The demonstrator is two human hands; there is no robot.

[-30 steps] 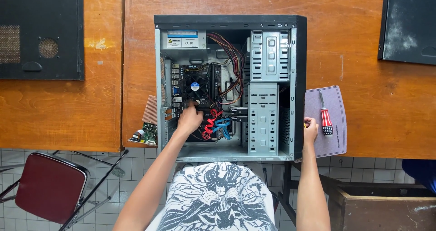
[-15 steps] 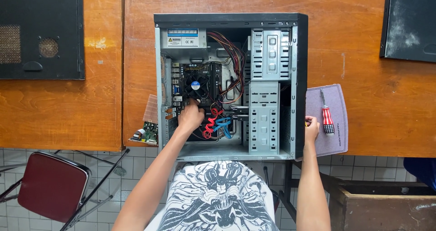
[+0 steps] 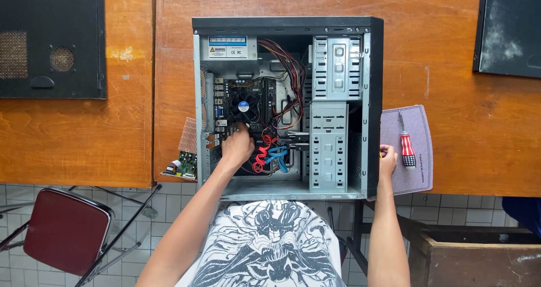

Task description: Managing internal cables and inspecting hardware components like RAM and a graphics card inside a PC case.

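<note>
While the open computer case [image 3: 287, 106] lies flat on a wooden table [image 3: 451, 56], the left hand [image 3: 236, 148] reaches inside with fingertips on the fan [image 3: 243, 107], grip unclear, and the right hand [image 3: 387, 156] curls loosely beside a red-striped screwdriver [image 3: 406, 146].

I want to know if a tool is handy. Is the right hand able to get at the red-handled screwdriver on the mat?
Probably yes: the right hand rests at the mat edge, the screwdriver lies just beside it, nothing between them.
</note>
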